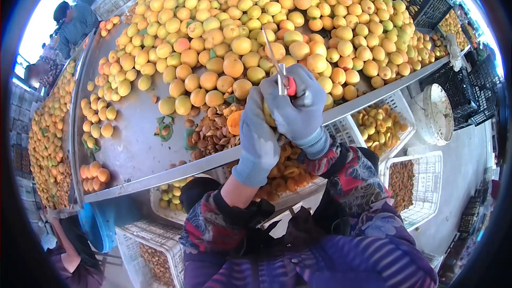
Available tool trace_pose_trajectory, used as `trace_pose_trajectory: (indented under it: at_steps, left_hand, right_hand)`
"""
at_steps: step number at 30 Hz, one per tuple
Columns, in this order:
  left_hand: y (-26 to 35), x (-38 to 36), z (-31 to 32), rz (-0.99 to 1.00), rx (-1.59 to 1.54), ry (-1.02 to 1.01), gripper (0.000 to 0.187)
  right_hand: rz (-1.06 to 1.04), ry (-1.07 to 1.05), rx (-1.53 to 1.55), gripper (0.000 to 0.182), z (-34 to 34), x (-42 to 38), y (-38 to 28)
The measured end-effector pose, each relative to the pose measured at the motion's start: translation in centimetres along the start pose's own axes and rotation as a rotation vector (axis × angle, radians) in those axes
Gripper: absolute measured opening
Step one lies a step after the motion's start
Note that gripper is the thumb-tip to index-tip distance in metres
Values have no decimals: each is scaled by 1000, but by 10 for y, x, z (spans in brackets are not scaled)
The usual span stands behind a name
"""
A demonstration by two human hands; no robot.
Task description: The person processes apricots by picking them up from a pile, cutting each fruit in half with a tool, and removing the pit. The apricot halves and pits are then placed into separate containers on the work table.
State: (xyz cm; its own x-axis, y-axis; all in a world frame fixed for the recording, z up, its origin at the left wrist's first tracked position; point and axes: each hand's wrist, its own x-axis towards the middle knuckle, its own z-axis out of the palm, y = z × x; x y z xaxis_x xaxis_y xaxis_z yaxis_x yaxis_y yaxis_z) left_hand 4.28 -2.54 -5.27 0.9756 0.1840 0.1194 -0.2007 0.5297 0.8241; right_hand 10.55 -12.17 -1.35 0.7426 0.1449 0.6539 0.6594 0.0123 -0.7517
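My right hand (300, 104), in a grey glove, is closed around a small knife (274, 56) with a red handle, its thin blade pointing up and away. Pressed against it, my left hand (257, 138), also gloved, is closed on a yellow apricot (268, 114), mostly hidden between the two gloves. A bright orange apricot piece (234, 122) shows right at the left glove's outer edge. Just left of that glove, brown apricot pits (210, 134) lie heaped by the rim of the metal table (128, 141).
Whole apricots (213, 37) are piled across the table. Below its edge are crates of apricot halves (290, 173) and yellow fruit (378, 125), a white bucket (438, 114), a pit-filled crate (421, 186) and a blue bin (96, 229). Another person (74, 26) is at the far left.
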Motion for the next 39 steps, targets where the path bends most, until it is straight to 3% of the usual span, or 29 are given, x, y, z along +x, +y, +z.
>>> trace_pose_trajectory:
  at_steps: [1, 2, 4, 5, 6, 7, 8, 9, 10, 12, 14, 16, 19, 21, 24, 26, 32, 37, 39]
  left_hand:
    - [1, 1, -9, -290, -580, -220, 36]
    - [10, 3, 8, -290, -579, -220, 36]
    - [25, 8, 47, -439, -361, 464, 38]
    - [23, 9, 38, -437, -360, 456, 38]
    - [20, 9, 20, -461, -475, 201, 42]
    - [18, 9, 10, -483, -587, -54, 47]
    - [19, 10, 10, -487, -590, -56, 47]
    - [20, 11, 12, -444, -532, -1, 50]
    - [21, 13, 15, -403, -474, 47, 53]
    - [30, 13, 21, -421, -462, 102, 56]
    - [34, 13, 17, -343, -461, 1, 54]
    - [38, 12, 15, -371, -442, 17, 52]
    - [38, 11, 14, -351, -396, -45, 47]
    - [39, 11, 19, -296, -326, -63, 46]
    - [35, 11, 24, -206, -323, -73, 48]
    - [36, 10, 23, -200, -241, -92, 51]
    - [40, 4, 28, -151, 1, -111, 61]
    - [46, -1, 35, -158, -13, -89, 61]
    - [49, -2, 32, -160, -8, -93, 60]
  right_hand:
    - [16, -10, 27, 15, -1, -1, 2]
    - [16, -9, 27, 15, -1, -1, -1]
    - [443, 19, 441, 10, -4, 1, -10]
    - [314, 93, 581, 9, 2, 1, 0]
    - [307, 99, 579, 9, -2, 5, 0]
    - [468, 116, 553, 15, -9, 10, -7]
    - [632, 132, 524, 23, -18, 13, -10]
    - [216, 84, 252, 26, -26, 9, 25]
    - [55, 34, -88, 28, -44, 12, 31]
    - [293, -4, -91, 27, -75, 32, -10]
    - [407, 92, -75, 27, -117, 37, -9]
    - [-390, 20, -951, 23, -181, 33, 31]
    - [-355, -78, -1098, 26, -247, 19, 36]
    - [558, 342, -288, 28, -277, 4, 63]
    - [458, 489, -139, 27, -273, -11, 70]
    - [486, 561, -121, 29, -228, 11, 25]
    - [315, 59, 589, 34, -115, 53, -24]
    - [373, 57, 787, 32, -30, 50, -49]
    - [306, 60, 697, 34, -20, 46, -45]
